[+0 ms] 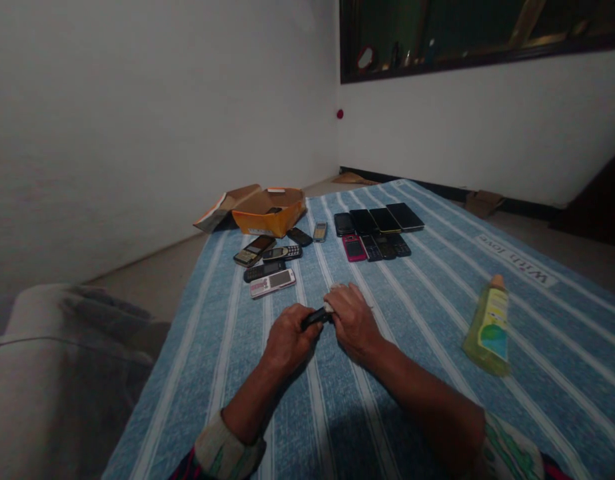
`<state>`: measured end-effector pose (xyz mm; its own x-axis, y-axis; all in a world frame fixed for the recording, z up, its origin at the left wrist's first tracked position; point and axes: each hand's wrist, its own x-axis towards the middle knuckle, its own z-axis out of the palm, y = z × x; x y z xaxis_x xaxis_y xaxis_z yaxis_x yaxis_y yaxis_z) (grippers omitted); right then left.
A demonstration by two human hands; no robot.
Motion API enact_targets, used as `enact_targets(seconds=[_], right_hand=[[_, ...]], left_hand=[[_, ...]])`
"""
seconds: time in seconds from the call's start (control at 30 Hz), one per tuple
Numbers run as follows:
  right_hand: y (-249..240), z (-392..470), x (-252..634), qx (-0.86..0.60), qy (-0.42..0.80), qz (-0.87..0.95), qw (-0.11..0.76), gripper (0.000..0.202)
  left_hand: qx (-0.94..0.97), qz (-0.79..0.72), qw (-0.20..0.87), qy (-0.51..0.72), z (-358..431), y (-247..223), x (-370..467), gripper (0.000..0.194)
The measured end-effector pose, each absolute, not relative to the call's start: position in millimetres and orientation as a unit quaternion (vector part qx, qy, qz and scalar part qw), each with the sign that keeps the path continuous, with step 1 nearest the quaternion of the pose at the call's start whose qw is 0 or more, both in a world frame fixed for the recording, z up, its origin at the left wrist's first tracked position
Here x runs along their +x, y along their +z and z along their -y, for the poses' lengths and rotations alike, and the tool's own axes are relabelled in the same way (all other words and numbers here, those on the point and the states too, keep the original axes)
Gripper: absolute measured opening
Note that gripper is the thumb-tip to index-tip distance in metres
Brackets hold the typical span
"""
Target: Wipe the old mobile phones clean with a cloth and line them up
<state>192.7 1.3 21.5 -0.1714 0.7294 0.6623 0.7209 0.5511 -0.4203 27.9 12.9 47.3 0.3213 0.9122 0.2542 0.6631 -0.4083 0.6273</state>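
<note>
My left hand [290, 337] is closed around a dark mobile phone [316, 318] held just above the striped cloth. My right hand [354, 323] curls over the phone's far end. A bit of white cloth or tissue [328, 307] shows at its fingers, mostly hidden by them. Beyond my left hand lie several loose phones, with a pink-and-silver phone [273, 283] nearest and a black phone [264, 270] behind it. Farther off, several phones sit side by side in two rows, among them a red phone [354, 248] and a large dark smartphone [405, 216].
An open orange cardboard box [264, 223] stands at the far left with a phone inside. On the right lies a bottle of yellow-green liquid [488, 327]. The blue striped cloth [237, 373] covers the surface, and grey fabric [72, 373] is at the left.
</note>
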Motion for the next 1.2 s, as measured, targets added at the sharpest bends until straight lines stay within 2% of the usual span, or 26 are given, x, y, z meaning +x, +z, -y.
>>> enact_targets(seconds=[0.2,0.5,0.73,0.97,1.2], right_hand=[[18.3,7.5,171.0,-0.406,-0.048,0.809,0.423,0.032],[15.2,6.3,186.5,-0.411,-0.176,0.798,0.404,0.028],[8.3,-5.6,208.2,-0.466,-0.162,0.759,0.425,0.03],[12.8,13.5,172.5,-0.366,-0.18,0.808,0.426,0.027],[7.4,0.1,202.3,-0.454,-0.195,0.772,0.399,0.028]], left_hand=[[0.793,-0.462,0.258,0.303,-13.5,50.2,19.4,0.014],[0.802,-0.473,0.243,0.272,-14.4,49.8,20.0,0.019],[0.805,-0.496,0.228,0.233,-12.5,50.7,20.4,0.019],[0.808,-0.476,0.223,0.265,-14.7,42.4,20.4,0.023],[0.808,-0.488,0.231,0.237,-12.8,49.9,22.4,0.021]])
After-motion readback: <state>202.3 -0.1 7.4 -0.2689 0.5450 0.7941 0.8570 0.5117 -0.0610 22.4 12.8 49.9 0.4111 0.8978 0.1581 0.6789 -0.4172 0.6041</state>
